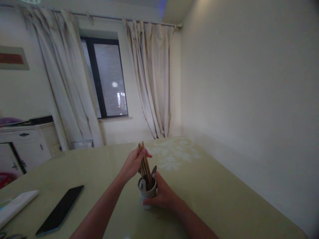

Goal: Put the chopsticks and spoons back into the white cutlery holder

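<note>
A small white utensil holder [147, 194] stands on the table in front of me. My right hand [161, 192] is wrapped around its right side, thumb across the front. Several brown wooden chopsticks [146, 167] rise out of the holder, leaning slightly left. My left hand [136, 161] is closed around their upper part. A white spoon [142, 185] rests at the holder's front rim, and a dark metal utensil tip [154, 171] shows at the right rim. The lower ends of the chopsticks are hidden inside the holder.
The pale green table [211, 199] meets a plain wall on the right. A black tablet-like slab [61, 210] and a white flat object [18, 205] lie at the left. Behind are curtains [152, 76], a window [109, 79] and a white cabinet [27, 142].
</note>
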A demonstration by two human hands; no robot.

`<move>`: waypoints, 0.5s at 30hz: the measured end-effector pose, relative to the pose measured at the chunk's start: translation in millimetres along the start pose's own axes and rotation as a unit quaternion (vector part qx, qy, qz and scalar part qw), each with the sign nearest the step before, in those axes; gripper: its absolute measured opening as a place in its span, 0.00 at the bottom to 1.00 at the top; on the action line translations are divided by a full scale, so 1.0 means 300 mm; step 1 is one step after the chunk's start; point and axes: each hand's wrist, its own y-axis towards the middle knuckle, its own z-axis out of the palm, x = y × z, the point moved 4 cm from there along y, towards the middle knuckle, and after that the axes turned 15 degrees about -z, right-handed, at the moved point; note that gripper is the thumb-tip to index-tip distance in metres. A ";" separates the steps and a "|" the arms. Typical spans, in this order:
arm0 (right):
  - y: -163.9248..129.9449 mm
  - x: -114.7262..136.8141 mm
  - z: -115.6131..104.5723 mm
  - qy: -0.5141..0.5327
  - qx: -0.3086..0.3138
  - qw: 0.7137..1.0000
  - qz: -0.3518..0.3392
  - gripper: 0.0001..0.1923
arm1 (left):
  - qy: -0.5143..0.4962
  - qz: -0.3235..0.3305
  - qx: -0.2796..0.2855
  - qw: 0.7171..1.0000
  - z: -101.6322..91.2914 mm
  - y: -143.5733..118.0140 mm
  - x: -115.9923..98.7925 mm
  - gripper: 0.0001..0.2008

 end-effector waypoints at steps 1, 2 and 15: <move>-0.002 -0.001 0.001 0.001 0.001 1.000 -0.007 0.51 | -0.018 0.011 -0.033 0.999 -0.025 -0.002 -0.024 0.31; -0.003 -0.002 0.001 0.002 -0.001 1.000 -0.012 0.51 | -0.043 0.025 -0.067 0.996 -0.055 -0.007 -0.051 0.31; -0.003 0.010 -0.004 -0.031 -0.012 0.999 0.035 0.41 | -0.186 -0.037 -0.192 0.963 -0.322 -0.083 0.137 0.33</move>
